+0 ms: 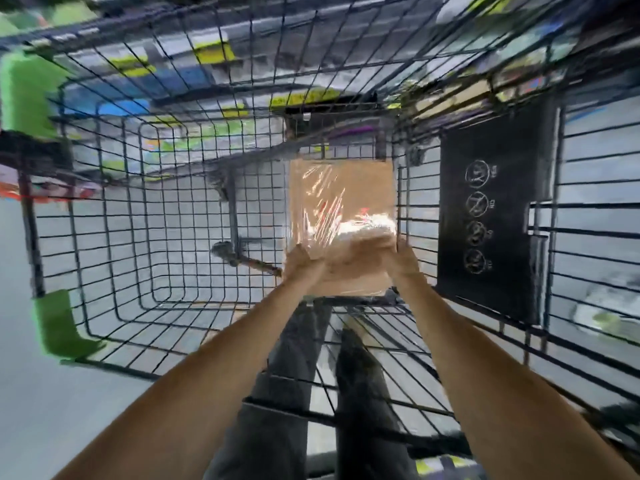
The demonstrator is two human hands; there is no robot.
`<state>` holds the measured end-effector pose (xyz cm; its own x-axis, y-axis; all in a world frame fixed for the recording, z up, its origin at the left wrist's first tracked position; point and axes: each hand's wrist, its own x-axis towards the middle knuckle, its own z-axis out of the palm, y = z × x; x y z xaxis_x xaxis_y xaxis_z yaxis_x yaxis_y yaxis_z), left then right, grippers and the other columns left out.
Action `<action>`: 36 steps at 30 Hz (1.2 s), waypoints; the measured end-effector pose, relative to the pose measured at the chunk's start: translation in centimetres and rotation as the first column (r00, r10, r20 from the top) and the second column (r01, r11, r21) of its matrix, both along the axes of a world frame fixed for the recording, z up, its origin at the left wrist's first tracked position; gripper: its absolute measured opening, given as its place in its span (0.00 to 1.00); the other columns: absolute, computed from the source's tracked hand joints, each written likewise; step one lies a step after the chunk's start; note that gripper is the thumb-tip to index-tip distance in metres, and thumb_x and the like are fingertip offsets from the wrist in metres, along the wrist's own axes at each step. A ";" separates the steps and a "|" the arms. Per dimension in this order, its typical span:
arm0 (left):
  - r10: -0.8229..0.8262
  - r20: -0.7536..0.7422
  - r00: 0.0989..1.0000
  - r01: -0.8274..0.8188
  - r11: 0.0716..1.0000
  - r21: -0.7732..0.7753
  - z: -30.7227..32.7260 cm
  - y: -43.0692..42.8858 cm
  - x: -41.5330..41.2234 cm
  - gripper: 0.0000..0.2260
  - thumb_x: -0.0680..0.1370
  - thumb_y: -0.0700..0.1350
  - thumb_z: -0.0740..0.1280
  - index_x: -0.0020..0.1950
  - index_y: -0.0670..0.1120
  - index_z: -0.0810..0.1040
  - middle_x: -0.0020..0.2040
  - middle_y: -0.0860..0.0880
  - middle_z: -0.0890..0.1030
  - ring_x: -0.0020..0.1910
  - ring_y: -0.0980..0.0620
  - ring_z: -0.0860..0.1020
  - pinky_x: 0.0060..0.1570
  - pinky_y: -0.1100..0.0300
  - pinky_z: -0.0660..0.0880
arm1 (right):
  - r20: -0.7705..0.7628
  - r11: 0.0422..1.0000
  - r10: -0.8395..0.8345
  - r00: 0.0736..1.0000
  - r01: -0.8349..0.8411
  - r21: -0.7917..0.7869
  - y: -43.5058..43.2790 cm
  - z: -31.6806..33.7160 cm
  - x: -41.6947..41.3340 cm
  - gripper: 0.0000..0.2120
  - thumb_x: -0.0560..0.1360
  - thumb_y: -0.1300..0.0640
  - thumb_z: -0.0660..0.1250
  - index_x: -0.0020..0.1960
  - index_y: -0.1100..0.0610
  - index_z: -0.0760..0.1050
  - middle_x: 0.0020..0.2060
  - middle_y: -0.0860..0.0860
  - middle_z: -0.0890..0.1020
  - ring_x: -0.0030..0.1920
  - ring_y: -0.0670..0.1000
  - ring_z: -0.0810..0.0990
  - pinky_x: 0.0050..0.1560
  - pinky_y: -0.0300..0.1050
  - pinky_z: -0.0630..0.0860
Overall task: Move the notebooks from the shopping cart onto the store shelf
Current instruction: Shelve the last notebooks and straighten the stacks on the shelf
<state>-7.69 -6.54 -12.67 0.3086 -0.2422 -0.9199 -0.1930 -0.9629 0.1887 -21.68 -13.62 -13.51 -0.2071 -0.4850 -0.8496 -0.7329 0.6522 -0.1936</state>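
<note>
Gripping from both sides, the left hand [304, 268] and the right hand [406, 260] hold one flat brown notebook pack sealed in clear, glossy plastic wrap [343, 202].

1. Left hand: the fingers are curled round the near left corner of the notebook pack. Motion blur hides the individual fingertips.
2. Right hand: it clasps the near right edge of the notebook pack, with the thumb lying up along that edge. The remaining fingers are behind the pack and cannot be seen.
3. Both bare forearms reach forward and down from the lower edge of the view.

The notebook pack lies inside the basket of the black wire shopping cart [114, 237], in its right half, with the brown face turned up toward the camera. Whether the pack rests on the basket floor or is raised clear of it cannot be told.

Just beside the pack, on the right, a black flap panel printed with four white round symbols [491, 209] lies against the wire. Bright green plastic corner guards [55, 327] sit on the left side of the cart. Legs in dark grey trousers [287, 375] show through the near wire. Beyond the far cart wall, the blurred store shelf [166, 77] carries yellow label strips and blue goods.
</note>
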 end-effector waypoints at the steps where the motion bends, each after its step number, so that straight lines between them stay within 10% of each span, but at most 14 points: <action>1: -0.002 0.002 1.000 0.002 1.000 0.010 -0.5 0.1 0.0 0.29 0.78 0.40 0.61 0.76 0.42 0.53 0.73 0.43 0.63 0.71 0.44 0.65 0.65 0.58 0.67 | -0.030 1.000 0.011 0.999 -0.011 0.013 0.2 -0.7 0.2 0.18 0.80 0.63 0.55 0.69 0.66 0.64 0.62 0.60 0.74 0.61 0.57 0.75 0.48 0.32 0.73; 10: 0.064 0.064 0.996 -0.059 0.996 -0.069 -4.6 0.9 0.8 0.18 0.78 0.37 0.59 0.67 0.41 0.67 0.60 0.40 0.74 0.57 0.42 0.76 0.54 0.45 0.77 | -0.166 0.988 0.138 0.976 -0.147 -0.043 1.0 -3.7 1.1 0.13 0.79 0.65 0.55 0.60 0.69 0.73 0.54 0.59 0.78 0.58 0.58 0.77 0.49 0.36 0.72; 20: 0.181 0.097 0.979 -0.188 0.980 0.062 -4.3 1.6 3.8 0.16 0.82 0.46 0.55 0.66 0.39 0.67 0.52 0.42 0.76 0.43 0.47 0.75 0.36 0.58 0.69 | -0.047 0.995 0.084 0.995 -0.086 -0.043 2.1 -3.7 2.7 0.17 0.77 0.63 0.57 0.66 0.64 0.68 0.60 0.60 0.75 0.58 0.58 0.76 0.48 0.40 0.70; 27: 0.291 0.098 0.952 -0.288 0.956 -0.049 -0.8 1.8 4.1 0.17 0.83 0.44 0.54 0.70 0.40 0.67 0.68 0.41 0.71 0.67 0.43 0.70 0.62 0.57 0.67 | 0.124 0.999 -0.018 0.992 0.023 -0.037 2.3 -1.4 1.4 0.18 0.79 0.63 0.58 0.69 0.58 0.62 0.50 0.53 0.76 0.40 0.46 0.73 0.30 0.31 0.69; 31: 0.358 0.118 0.926 -0.330 0.922 -0.205 2.1 1.2 3.6 0.16 0.82 0.46 0.56 0.67 0.39 0.69 0.61 0.40 0.76 0.60 0.42 0.75 0.55 0.54 0.72 | 0.222 0.996 -0.051 0.974 0.065 -0.056 1.1 1.6 0.7 0.19 0.78 0.66 0.59 0.66 0.54 0.66 0.51 0.54 0.77 0.49 0.51 0.77 0.46 0.39 0.76; 36: 0.389 0.032 0.921 -0.349 0.858 -0.376 6.4 0.7 3.3 0.14 0.81 0.40 0.58 0.67 0.46 0.68 0.53 0.49 0.77 0.52 0.47 0.77 0.48 0.58 0.76 | 0.310 0.981 -0.068 0.948 0.119 -0.150 -1.3 6.2 0.7 0.18 0.75 0.68 0.61 0.63 0.57 0.71 0.50 0.53 0.80 0.47 0.50 0.77 0.39 0.33 0.73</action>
<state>-4.35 -5.86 -6.25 0.5285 -0.3957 -0.7511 0.1258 -0.8384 0.5303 -20.99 -14.92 -7.28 -0.0044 -0.6145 -0.7889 -0.5601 0.6550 -0.5071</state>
